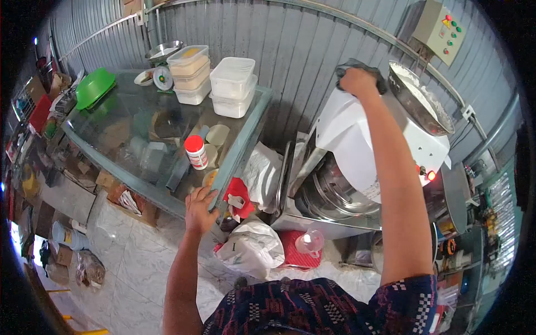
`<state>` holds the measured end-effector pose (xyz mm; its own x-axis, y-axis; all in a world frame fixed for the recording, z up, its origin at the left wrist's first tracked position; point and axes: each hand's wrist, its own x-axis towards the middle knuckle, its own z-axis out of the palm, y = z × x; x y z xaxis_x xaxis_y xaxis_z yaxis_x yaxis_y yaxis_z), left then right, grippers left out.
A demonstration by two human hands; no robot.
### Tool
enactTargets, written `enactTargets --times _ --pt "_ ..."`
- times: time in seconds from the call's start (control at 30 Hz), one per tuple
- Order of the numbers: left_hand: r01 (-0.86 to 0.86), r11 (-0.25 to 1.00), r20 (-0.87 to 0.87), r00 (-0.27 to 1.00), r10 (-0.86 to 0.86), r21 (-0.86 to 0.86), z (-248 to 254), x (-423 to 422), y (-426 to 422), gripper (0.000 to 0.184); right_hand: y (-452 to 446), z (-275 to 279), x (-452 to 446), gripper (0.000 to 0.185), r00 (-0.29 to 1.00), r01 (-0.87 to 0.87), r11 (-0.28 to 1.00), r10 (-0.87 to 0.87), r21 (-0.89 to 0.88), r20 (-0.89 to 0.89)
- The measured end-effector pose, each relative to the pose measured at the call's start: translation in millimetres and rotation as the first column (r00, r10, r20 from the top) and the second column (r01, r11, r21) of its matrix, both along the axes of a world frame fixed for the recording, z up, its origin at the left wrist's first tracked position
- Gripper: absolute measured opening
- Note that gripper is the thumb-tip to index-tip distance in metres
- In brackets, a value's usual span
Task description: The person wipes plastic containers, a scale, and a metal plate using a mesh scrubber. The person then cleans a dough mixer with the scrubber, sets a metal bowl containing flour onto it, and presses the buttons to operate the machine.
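My left hand [200, 211] rests on the front corner of the glass-topped table [223, 192], fingers stretched over its frame and holding nothing. A white jar with a red lid [196, 152] stands on the glass just beyond it. Reaching far forward, my right hand [359, 82] presses a dark, crumpled cloth [375, 75] onto the top of a white mixing machine [357, 125]. Some of the fingers are hidden by the hand itself. Right of the cloth, a metal bowl of white powder [419, 100] sits tilted on the machine. The machine's steel mixing bowl [340, 192] is below its head.
Stacked plastic tubs [231, 86], a kitchen scale [163, 78] and a green basin [95, 88] stand on the table. A white sack [251, 248] and a red crate with a clear jug [309, 243] are on the floor between table and machine. A control box [441, 30] hangs on the wall.
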<state>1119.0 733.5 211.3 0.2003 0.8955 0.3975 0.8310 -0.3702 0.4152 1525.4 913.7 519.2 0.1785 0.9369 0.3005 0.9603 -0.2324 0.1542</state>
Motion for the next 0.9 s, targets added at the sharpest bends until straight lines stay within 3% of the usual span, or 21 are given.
enactTargets --times 0.1,0.17,0.23,0.3,0.4,0.43,0.5,0.53,0.6,0.63,0.7,0.73,0.8,0.87,0.9 --pt "-0.002 1.0 0.005 1.0 0.002 -0.006 1.5 0.6 -0.1 0.051 2.1 -35.0 -22.0 0.031 0.957 -0.087 0.985 0.124 -0.149 0.261" --pt "0.014 1.0 0.001 1.0 -0.014 0.0 0.1 -0.2 -0.1 0.05 6.3 -94.5 -19.9 0.03 0.842 -0.246 0.968 0.191 0.044 0.505" --pt "0.011 1.0 -0.029 1.0 -0.011 0.005 -1.0 -0.3 0.7 0.05 -6.3 -115.5 -33.0 0.031 0.834 -0.222 0.955 0.291 -0.199 0.468" --pt "0.027 1.0 -0.022 0.999 -0.027 0.004 1.4 0.1 0.6 0.05 -14.1 -158.0 -23.2 0.03 0.678 -0.333 0.94 0.289 -0.068 0.676" --pt "0.046 0.999 -0.018 0.999 -0.046 0.012 -2.1 -1.5 0.9 0.051 -46.7 -164.4 -12.3 0.024 0.624 -0.434 0.858 0.506 -0.275 0.596" --pt "0.043 0.999 -0.009 0.999 -0.043 0.017 -2.1 -1.5 -0.1 0.051 -60.3 -165.3 -7.4 0.024 0.636 -0.42 0.867 0.493 -0.269 0.594" --pt "0.062 0.997 -0.005 0.998 -0.062 0.035 -2.8 -1.5 0.0 0.052 -90.2 -163.9 6.4 0.023 0.554 -0.625 0.704 0.704 -0.337 0.444" --pt "0.057 0.998 -0.009 0.998 -0.056 0.035 -4.3 -1.7 0.4 0.051 -111.1 -164.9 7.0 0.028 0.589 -0.61 0.725 0.685 -0.32 0.43" --pt "0.067 0.997 -0.019 0.998 -0.066 0.044 -4.2 -0.3 -1.1 0.051 -125.2 -196.4 26.2 0.034 0.811 -0.521 0.767 0.582 -0.375 0.064" --pt "0.055 0.998 -0.038 0.998 -0.054 0.037 -2.4 0.8 -1.6 0.05 -153.8 -187.6 23.3 0.034 0.819 -0.513 0.779 0.57 -0.362 0.064" --pt "0.055 0.997 -0.065 0.997 -0.052 0.049 -3.9 -0.3 6.9 0.049 -225.5 -133.8 7.9 0.038 0.741 -0.671 0.742 0.67 0.014 0.048" --pt "0.068 0.998 -0.094 0.993 -0.067 0.002 -11.7 -3.7 20.4 0.044 -241.2 -117.8 13.2 0.038 0.751 -0.66 0.751 0.658 0.031 0.052" --pt "0.091 0.995 -0.129 0.987 -0.096 -0.046 3.3 14.5 29.6 0.04 -271.3 -97.5 29.9 0.036 0.675 -0.734 0.574 0.675 0.364 0.297" --pt "0.412 0.854 0.243 0.906 -0.347 -0.317 77.1 62.8 35.4 0.034 -285.5 -71.9 57.0 0.038 0.727 -0.681 0.558 0.593 0.474 0.347" --pt "0.473 0.801 0.411 0.855 -0.316 -0.368 110.2 92.0 39.8 0.035 -287.7 -60.2 75.0 0.04 0.736 -0.667 0.523 0.573 0.531 0.359"
